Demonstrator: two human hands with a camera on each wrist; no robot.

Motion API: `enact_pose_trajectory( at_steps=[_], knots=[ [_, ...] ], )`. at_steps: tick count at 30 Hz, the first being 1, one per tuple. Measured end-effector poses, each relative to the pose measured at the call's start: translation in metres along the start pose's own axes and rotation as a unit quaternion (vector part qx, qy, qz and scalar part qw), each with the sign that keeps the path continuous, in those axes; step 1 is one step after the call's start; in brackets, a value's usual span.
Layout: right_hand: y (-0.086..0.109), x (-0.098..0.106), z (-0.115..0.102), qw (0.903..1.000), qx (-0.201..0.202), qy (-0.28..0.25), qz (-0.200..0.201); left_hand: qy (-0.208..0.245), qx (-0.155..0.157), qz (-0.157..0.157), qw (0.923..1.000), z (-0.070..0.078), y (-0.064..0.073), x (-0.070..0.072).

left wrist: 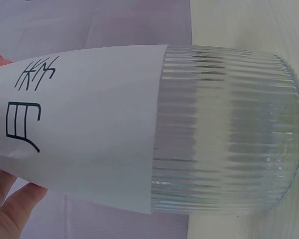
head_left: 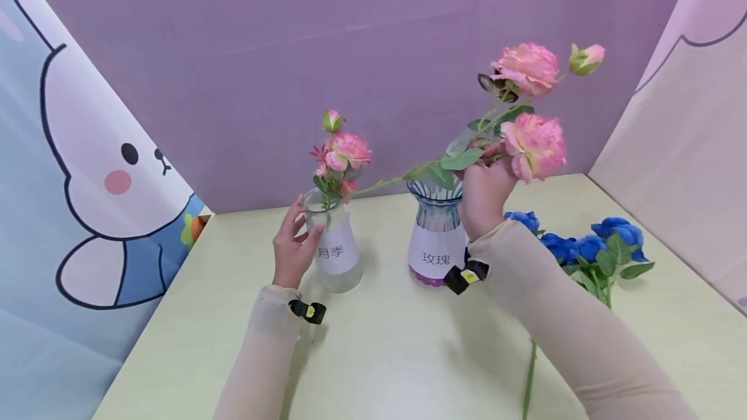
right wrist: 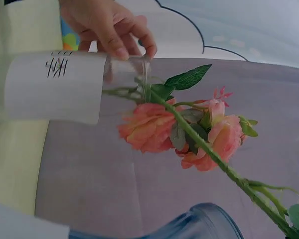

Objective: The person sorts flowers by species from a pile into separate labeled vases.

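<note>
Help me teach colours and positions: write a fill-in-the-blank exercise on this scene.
1. The right hand holds a flower stem whose blooms are ____.
2. In the head view, the blue-necked vase stands to the ____ of the clear vase gripped by the left hand.
3. The other flowers, on the table, are ____.
Missing words: pink; right; blue.
</note>
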State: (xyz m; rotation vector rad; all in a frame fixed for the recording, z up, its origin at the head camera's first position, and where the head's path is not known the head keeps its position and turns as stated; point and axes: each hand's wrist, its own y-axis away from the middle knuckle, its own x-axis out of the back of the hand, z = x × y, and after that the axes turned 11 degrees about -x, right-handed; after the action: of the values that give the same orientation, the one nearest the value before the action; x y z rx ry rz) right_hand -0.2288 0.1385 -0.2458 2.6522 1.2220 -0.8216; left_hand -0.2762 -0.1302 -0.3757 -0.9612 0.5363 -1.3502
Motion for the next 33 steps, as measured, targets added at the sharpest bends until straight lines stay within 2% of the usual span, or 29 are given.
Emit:
enact_pose_trajectory(
  at_steps=[3, 5, 6, 12, 18, 21, 27, 30, 33],
  knots=[
    [-0.004, -0.009, -0.003, 0.9989, 0.013, 0.041, -0.017, 0.002, 0.003, -0.001, 1.0000, -0.001, 0.000, 0.001],
    [-0.007, -0.016, -0.005, 0.9960, 0.035, 0.075, -0.032, 0.001, 0.006, 0.000, 1.0000, -0.001, 0.001, 0.002],
    [-0.008, -0.019, -0.006, 0.9952, 0.039, 0.075, -0.048, 0.000, 0.006, 0.000, 1.0000, -0.001, 0.001, 0.002],
    [-0.012, -0.035, -0.013, 0.9854, 0.036, 0.093, -0.138, 0.002, -0.001, 0.001, 1.0000, -0.001, 0.001, 0.002],
    [-0.014, -0.046, -0.016, 0.9724, 0.036, 0.145, -0.180, 0.012, 0.003, 0.000, 0.9999, 0.001, -0.001, 0.000],
    [-0.016, -0.053, -0.019, 0.9625, 0.050, 0.180, -0.197, 0.010, 0.002, 0.002, 0.9999, 0.001, 0.000, -0.001],
    [-0.017, -0.063, -0.025, 0.9278, 0.106, 0.262, -0.243, 0.015, 0.004, 0.001, 0.9999, 0.000, -0.001, -0.007],
    [-0.017, -0.070, -0.026, 0.9223, 0.087, 0.260, -0.273, 0.015, 0.002, -0.007, 0.9999, 0.000, -0.002, -0.009],
    [-0.014, -0.079, -0.023, 0.9178, 0.061, 0.269, -0.286, 0.013, 0.000, -0.010, 0.9999, 0.001, -0.001, -0.010]
  ],
)
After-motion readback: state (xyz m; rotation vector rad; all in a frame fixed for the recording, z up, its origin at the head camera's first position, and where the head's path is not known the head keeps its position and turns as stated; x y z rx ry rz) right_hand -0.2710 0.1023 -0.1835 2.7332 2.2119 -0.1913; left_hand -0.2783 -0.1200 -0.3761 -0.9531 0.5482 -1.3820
